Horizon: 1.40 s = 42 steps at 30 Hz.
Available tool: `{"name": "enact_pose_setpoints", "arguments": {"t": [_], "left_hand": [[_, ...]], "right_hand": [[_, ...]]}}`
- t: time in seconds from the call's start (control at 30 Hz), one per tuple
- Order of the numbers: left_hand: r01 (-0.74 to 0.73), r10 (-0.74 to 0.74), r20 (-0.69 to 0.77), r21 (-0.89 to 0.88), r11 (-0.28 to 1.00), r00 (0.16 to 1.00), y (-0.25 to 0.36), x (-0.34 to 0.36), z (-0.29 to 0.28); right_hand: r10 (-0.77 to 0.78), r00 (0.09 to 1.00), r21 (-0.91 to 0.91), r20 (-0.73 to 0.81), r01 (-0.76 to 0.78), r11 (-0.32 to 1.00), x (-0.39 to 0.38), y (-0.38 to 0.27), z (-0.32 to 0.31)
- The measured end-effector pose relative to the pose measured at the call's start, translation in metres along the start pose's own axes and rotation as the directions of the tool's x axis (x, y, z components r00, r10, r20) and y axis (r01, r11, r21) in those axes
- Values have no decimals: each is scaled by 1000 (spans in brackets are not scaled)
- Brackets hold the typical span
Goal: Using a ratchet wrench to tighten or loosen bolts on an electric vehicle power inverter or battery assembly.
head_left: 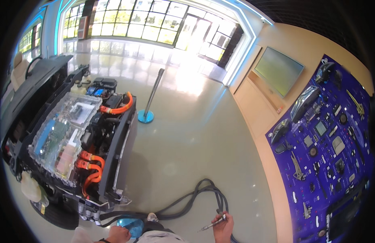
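In my right hand (224,230), near the lower edge, I grip a slim silver tool (213,223) with a thin pointed tip aimed left; its exact kind is too small to tell. The fingers are closed around its thicker end. My left hand (119,234) is curled closed beside a blue round base (131,227), and anything inside it is hidden. Ahead on the left stands a cutaway car front (124,137) with a clear-covered electronics unit (66,135) and thick orange cables (118,109). Neither hand touches it.
Thick black cables (187,198) loop over the floor between the car and my right hand. A dark post on a blue base (145,116) stands beyond the car. A purple board of car parts (323,154) and a screen (279,71) line the right wall.
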<state>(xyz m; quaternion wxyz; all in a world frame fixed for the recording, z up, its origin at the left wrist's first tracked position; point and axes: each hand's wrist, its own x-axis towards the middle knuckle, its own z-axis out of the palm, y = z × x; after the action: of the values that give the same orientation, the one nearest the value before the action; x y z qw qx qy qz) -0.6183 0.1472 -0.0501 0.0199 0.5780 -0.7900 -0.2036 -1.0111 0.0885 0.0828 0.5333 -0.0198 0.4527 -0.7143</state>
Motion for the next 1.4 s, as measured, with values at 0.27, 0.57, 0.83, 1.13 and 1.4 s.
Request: {"name": "enact_pose_setpoints", "arguments": {"t": [0.27,0.57,0.83,1.13,1.4], "left_hand": [[-21,20,70,20,1000,997,0,-1,22],[143,-163,-144,-141,980,976,-1,-6,21],[221,-230,-72,-112,969,971,4,-9,15],[774,-761,145,-74,629,632,33,34,12],[648,-974,156,-728,-224,-162,31,135,-10]], "right_hand": [[143,935,-498,324,40,866,74,24,127],[604,636,-638,480,-219,738,144,126,247],[776,46,-734,628,-294,612,148,269,404],[639,-559,-831,528,-187,523,88,389,503],[641,-650,-909,409,-228,348,46,490,497]]}}
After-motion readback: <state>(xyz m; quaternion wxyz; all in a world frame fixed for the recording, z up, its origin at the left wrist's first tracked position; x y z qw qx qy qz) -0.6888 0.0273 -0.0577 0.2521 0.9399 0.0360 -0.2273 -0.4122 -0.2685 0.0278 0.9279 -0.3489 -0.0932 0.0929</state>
